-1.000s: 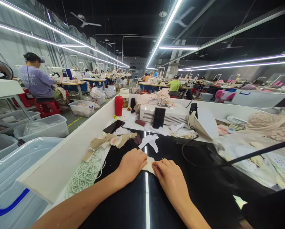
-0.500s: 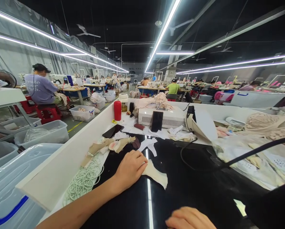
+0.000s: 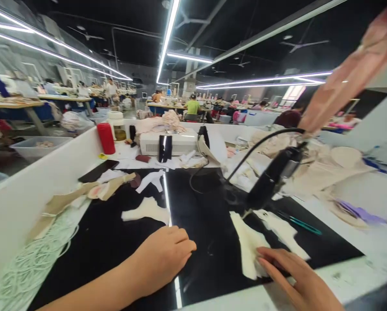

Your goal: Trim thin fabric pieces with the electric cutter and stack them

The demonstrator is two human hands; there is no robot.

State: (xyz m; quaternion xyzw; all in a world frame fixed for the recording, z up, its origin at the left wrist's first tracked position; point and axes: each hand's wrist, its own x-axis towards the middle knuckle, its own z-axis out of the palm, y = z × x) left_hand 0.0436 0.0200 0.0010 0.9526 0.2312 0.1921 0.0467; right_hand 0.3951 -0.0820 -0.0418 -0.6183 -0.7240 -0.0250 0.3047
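My right hand (image 3: 298, 278) pinches the near edge of a cream cut fabric piece (image 3: 250, 248) between thumb and fingers; the piece lies on the black tabletop (image 3: 206, 276). Above its far end is the tip of a black corded tool (image 3: 271, 181). Just right of it lies a second cream fabric piece (image 3: 284, 231). My left hand (image 3: 167, 255) hovers or rests over the middle of the black surface, fingers curled, with nothing showing in them. Beyond it another cream fabric piece (image 3: 146, 210) lies flat, apart from the hand.
Pale green cord (image 3: 34, 263) is heaped at the left by the white side wall (image 3: 47, 168). A red flask (image 3: 105, 138), a jar (image 3: 117, 125) and a white vented box (image 3: 151, 144) stand at the back. Teal tweezers (image 3: 305, 225) and piled beige fabric lie right. People sit farther off.
The view has swung right. My left hand has let go of the cream piece and moved rightward off it. My right hand has come forward and taken hold of another cream piece.
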